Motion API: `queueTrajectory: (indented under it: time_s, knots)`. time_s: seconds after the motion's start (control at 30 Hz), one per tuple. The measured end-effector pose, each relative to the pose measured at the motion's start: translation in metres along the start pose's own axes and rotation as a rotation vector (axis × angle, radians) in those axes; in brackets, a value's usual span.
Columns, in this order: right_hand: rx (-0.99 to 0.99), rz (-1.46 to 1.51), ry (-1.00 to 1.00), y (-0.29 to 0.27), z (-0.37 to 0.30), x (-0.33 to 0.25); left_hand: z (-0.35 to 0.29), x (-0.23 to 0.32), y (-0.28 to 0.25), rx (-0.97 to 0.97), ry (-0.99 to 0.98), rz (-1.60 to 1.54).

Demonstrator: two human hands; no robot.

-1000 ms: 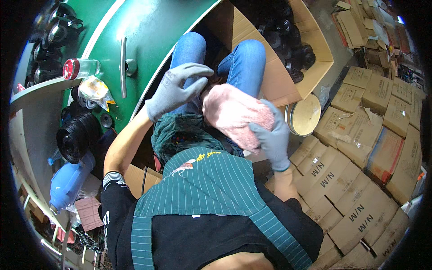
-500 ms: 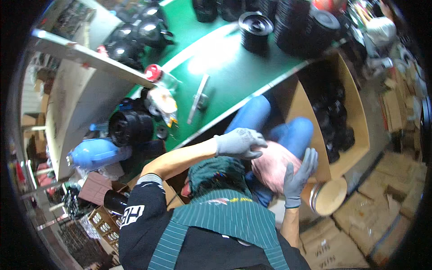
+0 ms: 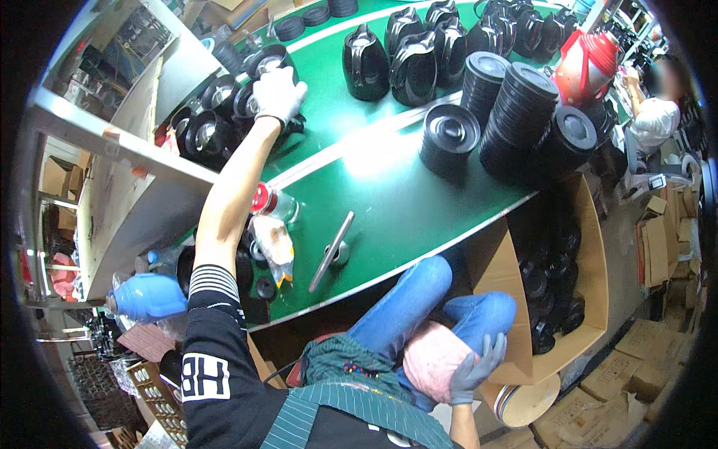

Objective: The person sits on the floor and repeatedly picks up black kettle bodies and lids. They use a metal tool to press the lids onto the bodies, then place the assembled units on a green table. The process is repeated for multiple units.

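At the far left of the green table, my left hand [image 3: 278, 97], in a pale glove, reaches over a cluster of glossy black jugs [image 3: 209, 136]. It touches or hovers close over one of them; its fingertips are hidden, so I cannot tell whether they grip. My right hand [image 3: 479, 368], in a grey glove, lies against a pink cloth [image 3: 432, 362] on my lap, fingers stretched out. Nearest my left forearm are a clear jar with a red lid [image 3: 274, 203], a crumpled plastic bag [image 3: 274, 243] and a metal bar [image 3: 331, 253].
Several black jugs [image 3: 413, 69] stand upright along the far side. Stacks of black round lids [image 3: 516, 112] and a red jug [image 3: 587, 67] sit at right. An open cardboard box [image 3: 591, 262] holds black parts. Another person [image 3: 653, 116] sits at far right. A blue jug [image 3: 147, 297] is at left.
My left hand has gone from the pink cloth up and left to the black jugs. My right hand has lowered against the cloth. The view has shifted, showing more of the table.
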State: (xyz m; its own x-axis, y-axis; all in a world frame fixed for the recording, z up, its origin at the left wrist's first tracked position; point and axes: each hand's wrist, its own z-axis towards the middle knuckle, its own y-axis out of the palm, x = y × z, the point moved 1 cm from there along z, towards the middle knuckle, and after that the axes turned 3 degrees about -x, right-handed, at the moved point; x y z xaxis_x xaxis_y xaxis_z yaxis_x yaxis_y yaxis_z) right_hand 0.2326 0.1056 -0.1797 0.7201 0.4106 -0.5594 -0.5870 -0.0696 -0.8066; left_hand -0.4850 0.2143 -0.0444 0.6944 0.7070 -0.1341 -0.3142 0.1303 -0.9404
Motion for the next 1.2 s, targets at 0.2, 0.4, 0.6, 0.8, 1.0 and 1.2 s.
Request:
queueTrajectory:
  time_s: [0.2,0.4,0.6,0.8,1.0,1.2]
  knots:
    - [-0.022,0.057,0.052,0.005,0.004,0.000,0.082,-0.019,0.045,-0.079,-0.186,0.213]
    - [-0.105,-0.072,0.065,-0.002,0.013,-0.011,0.100,-0.027,0.081,0.026,-0.091,0.272]
    - [-0.071,-0.044,0.017,0.002,0.018,-0.014,0.069,-0.024,0.026,0.238,0.087,0.123]
    - [-0.109,-0.116,-0.040,-0.012,0.032,-0.039,0.008,-0.024,-0.115,0.328,0.467,-0.080]
    - [0.026,0.152,-0.648,-0.061,0.127,-0.137,-0.123,-0.009,-0.232,0.161,0.985,-0.357]
    - [-0.232,0.422,-1.054,-0.084,0.172,-0.205,-0.242,0.026,-0.279,-0.148,1.272,-0.635]
